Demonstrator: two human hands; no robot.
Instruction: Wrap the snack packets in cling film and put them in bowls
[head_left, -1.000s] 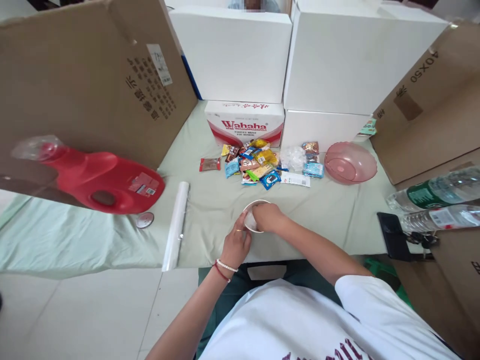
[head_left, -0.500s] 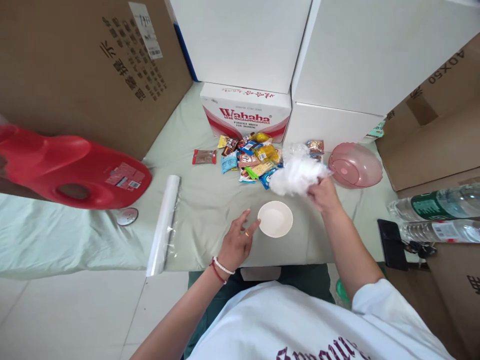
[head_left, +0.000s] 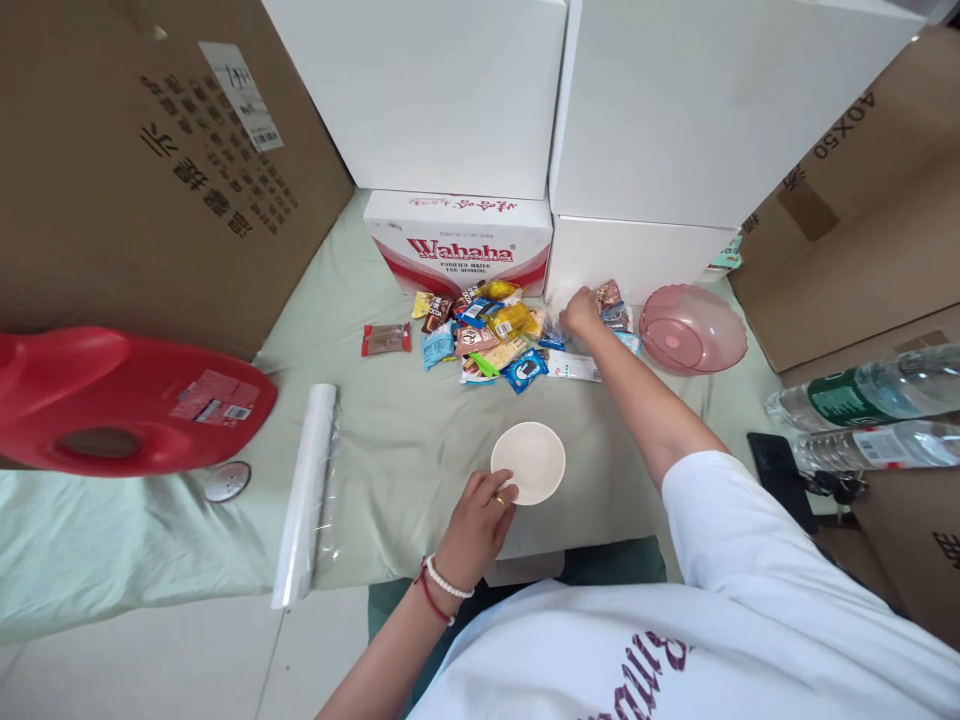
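A small white bowl (head_left: 534, 452) stands upright on the cloth in front of me. My left hand (head_left: 480, 515) is at its near left rim, fingers curled with the tips pinching the edge. Farther back, my right hand (head_left: 579, 312) is closed on a crumpled clear plastic bag (head_left: 561, 292), mostly hidden behind the fingers, against the white box. Just left of that hand lies a heap of wrapped snacks (head_left: 487, 335). A white packet (head_left: 574, 366) lies below the right wrist, and a few more packets (head_left: 609, 297) are to its right.
A translucent pink bowl (head_left: 694, 330) sits at the back right. Plastic bottles (head_left: 885, 385) and a black phone (head_left: 780, 475) lie at the right. To the left are a roll of plastic film (head_left: 306, 490) and a red jug (head_left: 142, 400). White boxes (head_left: 457, 245) stand behind.
My right hand has carried the crumpled plastic bag back and left, to the white box, uncovering the white packet. My left hand has moved from beside the white bowl onto its rim.
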